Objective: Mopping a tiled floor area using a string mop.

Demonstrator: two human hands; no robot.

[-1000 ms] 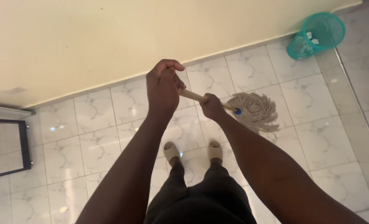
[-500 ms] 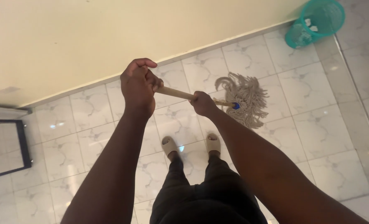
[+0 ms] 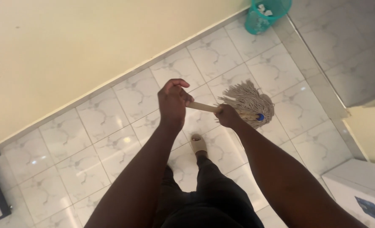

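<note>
Both hands gripped the wooden mop handle: the left hand near its top, the right hand lower, just beside the string mop head. The mop head rested on the marble tile floor. A teal bin stood against the wall.

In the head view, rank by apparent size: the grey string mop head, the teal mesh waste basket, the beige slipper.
1. Grey string mop head, largest.
2. Teal mesh waste basket, cut off by the frame's top edge and farther away, so unsure.
3. Beige slipper, smallest.
</note>
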